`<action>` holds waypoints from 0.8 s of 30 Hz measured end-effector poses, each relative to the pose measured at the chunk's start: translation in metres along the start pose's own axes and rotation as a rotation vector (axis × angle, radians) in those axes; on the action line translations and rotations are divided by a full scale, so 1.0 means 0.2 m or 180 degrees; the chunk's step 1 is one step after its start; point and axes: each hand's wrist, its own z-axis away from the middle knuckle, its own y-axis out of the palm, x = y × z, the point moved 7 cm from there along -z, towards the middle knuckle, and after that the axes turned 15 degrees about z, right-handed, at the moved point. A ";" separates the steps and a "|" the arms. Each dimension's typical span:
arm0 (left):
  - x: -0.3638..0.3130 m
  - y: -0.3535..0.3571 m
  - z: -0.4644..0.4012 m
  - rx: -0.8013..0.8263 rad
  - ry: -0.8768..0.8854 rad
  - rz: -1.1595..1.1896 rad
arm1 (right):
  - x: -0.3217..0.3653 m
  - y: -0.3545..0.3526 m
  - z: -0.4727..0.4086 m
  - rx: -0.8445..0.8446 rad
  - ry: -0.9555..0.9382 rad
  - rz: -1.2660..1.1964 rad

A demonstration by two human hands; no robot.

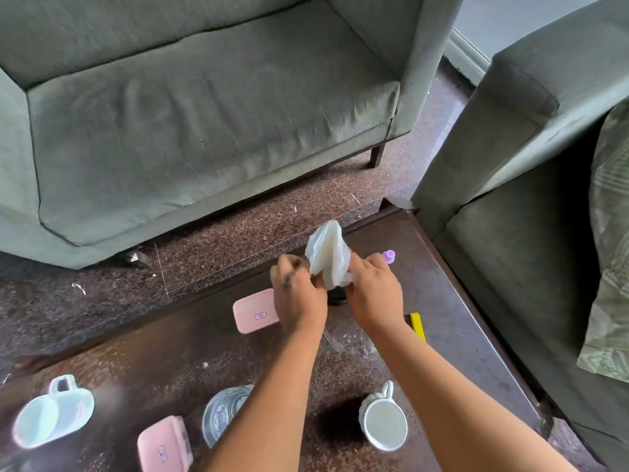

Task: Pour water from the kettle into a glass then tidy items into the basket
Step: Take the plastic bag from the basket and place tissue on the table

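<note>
Glass point(223, 412): near the left forearm.
Left hand point(299, 294): pinches white cloth point(328, 258).
Right hand point(372, 289): grips the cloth too.
Cloth: crumpled, held between both hands.

A grey-green sofa point(204, 107) is located beyond the left hand point(299, 298), and its dark leg point(376, 156) is seen beyond the right hand point(374, 294). A second sofa point(510, 137) in similar fabric is positioned to the right of the right hand, with a patterned cushion point(609, 250) laid on its seat. A speckled brown floor point(238, 226) is exposed beyond both hands, and pale scraps point(79, 288) are scattered far left of the left hand. A dark wooden table point(459, 301) is situated beneath both hands.
</note>
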 end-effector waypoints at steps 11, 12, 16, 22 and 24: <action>-0.08 -0.04 -0.11 0.0522 -0.0144 0.1466 | -0.05 -0.11 -0.05 -0.0053 0.0433 -0.1417; -0.10 -0.05 -0.12 0.0610 -0.0110 0.1491 | -0.03 -0.12 -0.05 -0.0035 0.0368 -0.1532; -0.18 -0.09 -0.13 0.0622 0.0641 0.0521 | -0.02 -0.11 -0.02 0.0173 0.0643 -0.1377; -0.18 -0.05 -0.05 0.0744 0.1172 -0.0017 | -0.10 -0.10 0.06 0.0095 0.1063 -0.0916; -0.21 -0.02 -0.03 0.0818 0.1385 -0.0009 | -0.05 -0.11 0.05 0.0095 0.0806 -0.0694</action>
